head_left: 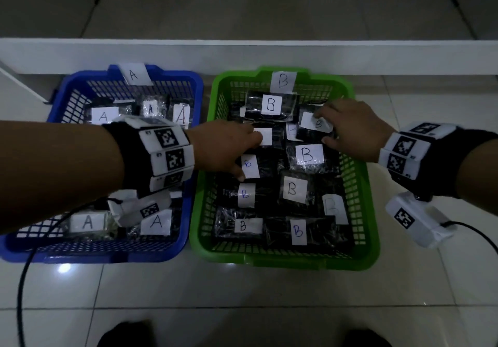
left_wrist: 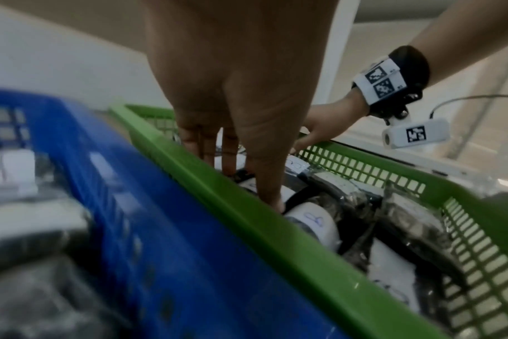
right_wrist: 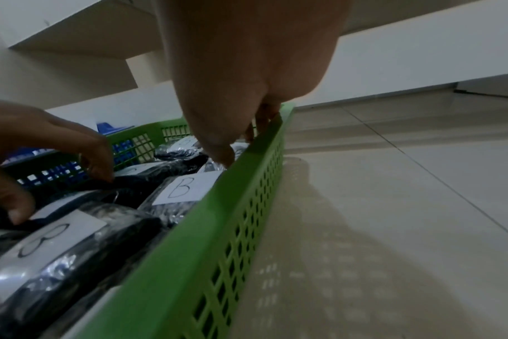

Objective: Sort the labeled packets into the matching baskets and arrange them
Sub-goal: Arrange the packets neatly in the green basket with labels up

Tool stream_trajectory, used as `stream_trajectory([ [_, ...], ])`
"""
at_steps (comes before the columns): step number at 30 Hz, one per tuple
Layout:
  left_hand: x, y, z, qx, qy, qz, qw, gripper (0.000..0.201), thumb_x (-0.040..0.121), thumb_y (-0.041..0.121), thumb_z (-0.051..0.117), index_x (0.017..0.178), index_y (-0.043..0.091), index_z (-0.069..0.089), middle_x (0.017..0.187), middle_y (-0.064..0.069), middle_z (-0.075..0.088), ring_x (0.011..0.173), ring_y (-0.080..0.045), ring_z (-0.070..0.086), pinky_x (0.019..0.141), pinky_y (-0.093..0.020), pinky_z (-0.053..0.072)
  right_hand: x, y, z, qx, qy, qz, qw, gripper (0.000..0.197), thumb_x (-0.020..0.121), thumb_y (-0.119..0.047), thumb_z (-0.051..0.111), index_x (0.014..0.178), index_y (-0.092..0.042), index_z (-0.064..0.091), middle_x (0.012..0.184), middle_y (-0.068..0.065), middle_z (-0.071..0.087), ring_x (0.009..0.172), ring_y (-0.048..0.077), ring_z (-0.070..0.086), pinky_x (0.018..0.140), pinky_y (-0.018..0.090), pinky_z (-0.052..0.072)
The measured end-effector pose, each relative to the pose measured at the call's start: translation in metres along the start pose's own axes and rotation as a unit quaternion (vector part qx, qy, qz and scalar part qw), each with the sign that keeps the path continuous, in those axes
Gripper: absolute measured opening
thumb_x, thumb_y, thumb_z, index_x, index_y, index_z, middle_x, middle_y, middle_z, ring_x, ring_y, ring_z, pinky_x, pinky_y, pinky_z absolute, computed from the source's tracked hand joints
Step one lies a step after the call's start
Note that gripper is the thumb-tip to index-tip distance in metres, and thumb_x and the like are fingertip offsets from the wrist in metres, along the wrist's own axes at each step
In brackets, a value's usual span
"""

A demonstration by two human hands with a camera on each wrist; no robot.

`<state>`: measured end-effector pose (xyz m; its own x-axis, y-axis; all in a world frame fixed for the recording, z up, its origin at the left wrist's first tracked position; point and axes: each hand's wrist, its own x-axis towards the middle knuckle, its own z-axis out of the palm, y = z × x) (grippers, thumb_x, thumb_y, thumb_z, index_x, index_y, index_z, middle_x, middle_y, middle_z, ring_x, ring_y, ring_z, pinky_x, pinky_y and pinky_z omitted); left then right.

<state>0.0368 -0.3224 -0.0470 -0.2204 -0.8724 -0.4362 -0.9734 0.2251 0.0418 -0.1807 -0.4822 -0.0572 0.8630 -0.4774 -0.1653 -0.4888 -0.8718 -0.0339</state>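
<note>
Baskets: two. Left hand (head_left: 223,148) presses, right hand (head_left: 353,128) pinches B packets (head_left: 310,155).

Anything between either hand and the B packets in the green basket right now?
Nothing visible. Both hands are already inside the green basket: the left hand rests fingers on packets at its left-middle, and the right hand touches a tilted B packet near the far right.

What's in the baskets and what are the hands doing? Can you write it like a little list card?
blue basket: packets marked A
green basket: packets marked B
left hand: in the green basket, fingers on B packets
right hand: in the green basket, holds a tilted B packet
floor: pale tiles
</note>
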Motion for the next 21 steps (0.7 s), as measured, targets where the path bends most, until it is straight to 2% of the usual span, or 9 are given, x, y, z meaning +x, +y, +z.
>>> stream_trajectory([
  [4,-0.001,0.003,0.013,-0.018,-0.015,0.001,1.0,0.066,0.082,0.048,0.064,0.136,0.024,0.034,0.123,-0.003,0.047,0.109,-0.021,0.041,0.092,-0.033,0.037,0.004,0.001,0.005,-0.023,-0.027,-0.022,0.999,0.042,0.088,-0.022,0.058,0.129,-0.015,0.053,0.136,0.006,0.05,0.12,0.027,0.051,0.095,0.041,0.038],
  [8,-0.004,0.006,0.02,-0.028,0.009,-0.013,0.999,0.066,0.083,0.047,0.063,0.138,0.026,0.034,0.126,-0.001,0.043,0.112,-0.021,0.037,0.097,-0.034,0.037,0.004,0.003,0.004,-0.018,-0.053,-0.02,0.998,0.043,0.094,-0.02,0.049,0.136,-0.025,0.046,0.151,-0.004,0.033,0.136,0.018,0.035,0.105,0.037,0.024],
  [11,-0.007,0.004,0.019,-0.093,0.035,-0.016,0.995,0.064,0.08,0.042,0.068,0.137,0.028,0.04,0.128,-0.002,0.038,0.116,-0.02,0.035,0.1,-0.037,0.039,0.004,0.002,0.004,-0.026,-0.059,-0.018,0.998,0.043,0.094,-0.019,0.047,0.137,-0.026,0.045,0.152,-0.004,0.031,0.137,0.018,0.034,0.106,0.038,0.024],
  [14,-0.008,0.004,0.019,-0.12,0.063,-0.012,0.991,0.062,0.081,0.042,0.067,0.137,0.035,0.043,0.139,0.0,0.031,0.128,-0.022,0.027,0.108,-0.039,0.034,0.004,0.0,0.005,-0.031,-0.05,-0.023,0.998,0.044,0.092,-0.017,0.048,0.135,-0.023,0.048,0.149,-0.001,0.036,0.134,0.021,0.039,0.104,0.04,0.028],
  [17,-0.008,0.008,0.02,-0.082,0.026,-0.02,0.996,0.065,0.085,0.047,0.06,0.143,0.036,0.033,0.153,-0.001,0.02,0.138,-0.029,0.017,0.114,-0.043,0.025,0.004,-0.001,0.005,-0.036,-0.059,-0.011,0.998,0.045,0.092,-0.019,0.049,0.137,-0.021,0.046,0.148,0.001,0.036,0.133,0.021,0.04,0.105,0.039,0.028],
  [19,-0.006,0.01,0.018,-0.074,0.019,-0.02,0.997,0.063,0.089,0.047,0.054,0.145,0.035,0.029,0.152,-0.001,0.023,0.136,-0.029,0.022,0.112,-0.041,0.027,0.003,-0.001,0.005,-0.039,-0.062,-0.003,0.997,0.045,0.092,-0.02,0.048,0.137,-0.02,0.045,0.148,0.001,0.036,0.132,0.021,0.041,0.106,0.038,0.028],
  [21,0.0,0.008,0.013,-0.099,0.059,-0.021,0.993,0.056,0.092,0.042,0.05,0.145,0.032,0.031,0.145,-0.002,0.033,0.13,-0.026,0.034,0.107,-0.041,0.035,0.003,-0.001,0.006,-0.036,-0.061,-0.003,0.997,0.045,0.092,-0.019,0.048,0.137,-0.02,0.045,0.148,0.001,0.037,0.131,0.022,0.042,0.105,0.037,0.028],
])
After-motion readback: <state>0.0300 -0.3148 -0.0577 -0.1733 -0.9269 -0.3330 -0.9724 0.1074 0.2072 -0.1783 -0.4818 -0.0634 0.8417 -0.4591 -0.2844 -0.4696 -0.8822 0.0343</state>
